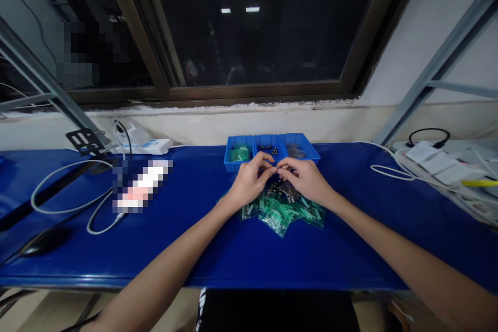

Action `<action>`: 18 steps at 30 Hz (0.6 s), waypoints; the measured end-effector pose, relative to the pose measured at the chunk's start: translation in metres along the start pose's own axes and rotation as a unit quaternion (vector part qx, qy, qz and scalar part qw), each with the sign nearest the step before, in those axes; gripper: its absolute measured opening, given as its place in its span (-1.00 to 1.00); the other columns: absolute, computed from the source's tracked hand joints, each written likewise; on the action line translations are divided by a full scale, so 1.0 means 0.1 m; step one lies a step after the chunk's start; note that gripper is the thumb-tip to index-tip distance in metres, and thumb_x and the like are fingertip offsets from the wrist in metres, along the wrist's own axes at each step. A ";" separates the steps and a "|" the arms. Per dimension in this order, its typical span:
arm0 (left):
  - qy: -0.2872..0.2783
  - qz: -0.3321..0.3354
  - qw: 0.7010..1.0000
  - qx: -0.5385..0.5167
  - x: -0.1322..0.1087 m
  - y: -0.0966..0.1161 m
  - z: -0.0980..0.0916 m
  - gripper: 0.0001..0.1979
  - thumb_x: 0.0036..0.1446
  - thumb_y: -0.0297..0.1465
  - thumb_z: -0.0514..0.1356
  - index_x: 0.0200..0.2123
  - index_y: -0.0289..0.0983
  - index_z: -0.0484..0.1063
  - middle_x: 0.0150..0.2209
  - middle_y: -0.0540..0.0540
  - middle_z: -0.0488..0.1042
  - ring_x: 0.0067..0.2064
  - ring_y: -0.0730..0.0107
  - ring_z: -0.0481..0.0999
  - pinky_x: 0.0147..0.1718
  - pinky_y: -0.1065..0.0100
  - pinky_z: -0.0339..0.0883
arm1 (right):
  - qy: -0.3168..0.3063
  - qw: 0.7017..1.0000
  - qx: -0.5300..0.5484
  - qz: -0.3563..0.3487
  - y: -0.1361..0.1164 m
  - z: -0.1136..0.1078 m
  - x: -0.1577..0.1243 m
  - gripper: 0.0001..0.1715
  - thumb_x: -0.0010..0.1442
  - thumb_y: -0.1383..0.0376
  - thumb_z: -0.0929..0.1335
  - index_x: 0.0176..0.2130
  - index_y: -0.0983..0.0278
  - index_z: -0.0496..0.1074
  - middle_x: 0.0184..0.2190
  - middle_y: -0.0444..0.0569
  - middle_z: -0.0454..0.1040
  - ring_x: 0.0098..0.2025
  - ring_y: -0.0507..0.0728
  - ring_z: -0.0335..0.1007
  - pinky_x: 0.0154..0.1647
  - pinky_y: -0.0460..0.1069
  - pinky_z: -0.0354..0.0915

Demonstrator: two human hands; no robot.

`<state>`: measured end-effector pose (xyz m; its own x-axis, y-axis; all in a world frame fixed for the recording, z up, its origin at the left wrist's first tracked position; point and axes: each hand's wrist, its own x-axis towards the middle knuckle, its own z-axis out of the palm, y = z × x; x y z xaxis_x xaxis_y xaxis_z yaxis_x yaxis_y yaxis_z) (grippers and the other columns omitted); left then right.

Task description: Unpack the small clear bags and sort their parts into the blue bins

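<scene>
My left hand (251,179) and my right hand (305,179) meet in front of the blue bins, fingertips pinched together on a tiny part too small to name. Both hands are closed. Beneath them lies a pile of green plastic bags (278,215) with small pieces inside, partly covered by my hands. Small dark and metallic parts (288,190) sit on top of the pile. Just behind my hands stand three joined blue bins (232,167): green bags fill the left one, small dark parts lie in the middle one, and brownish clear bags (298,151) are in the right one.
The blue tabletop (163,249) runs along a wall under a window. On the left are a blurred phone-like object (143,187) with a white cable, a black mouse (44,241) and a power strip (151,146). White adapters (436,163) and cables crowd the right end.
</scene>
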<state>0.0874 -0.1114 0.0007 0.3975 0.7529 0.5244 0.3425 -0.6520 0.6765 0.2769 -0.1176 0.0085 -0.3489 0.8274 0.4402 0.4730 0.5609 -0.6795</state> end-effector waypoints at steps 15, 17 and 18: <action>0.060 -0.002 0.995 0.076 0.03 0.03 -0.07 -0.85 0.33 -0.34 0.04 -0.20 -0.26 0.35 -0.40 -0.01 0.46 -0.39 0.45 0.44 -0.43 0.41 0.29 | 0.015 0.968 -0.242 -0.071 0.06 -0.10 0.39 -0.78 0.31 0.26 0.28 -0.14 0.25 0.49 -0.18 0.06 0.56 -0.08 0.25 0.42 -0.09 0.12 0.30; 0.053 -0.006 0.993 0.104 0.03 0.01 -0.08 -0.88 0.31 -0.37 0.05 -0.20 -0.26 0.34 -0.45 0.02 0.43 -0.43 0.46 0.41 -0.44 0.40 0.28 | 0.024 0.960 -0.266 -0.084 0.11 -0.15 0.52 -0.72 0.28 0.26 0.31 -0.04 0.29 0.46 -0.07 0.12 0.53 0.01 0.30 0.37 0.01 0.18 0.27; 0.041 -0.003 0.992 0.122 0.02 0.01 -0.08 -0.89 0.29 -0.38 0.06 -0.19 -0.26 0.34 -0.45 0.02 0.43 -0.43 0.45 0.41 -0.43 0.39 0.29 | 0.026 0.959 -0.268 -0.092 0.12 -0.17 0.55 -0.70 0.27 0.28 0.32 -0.02 0.31 0.45 -0.06 0.14 0.52 0.02 0.30 0.37 0.05 0.19 0.25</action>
<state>0.0819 -0.1095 0.0067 0.3279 0.7553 0.5674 0.5449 -0.6419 0.5395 0.2776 -0.0651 0.0347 -0.4313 0.7059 0.5619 0.7604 0.6196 -0.1947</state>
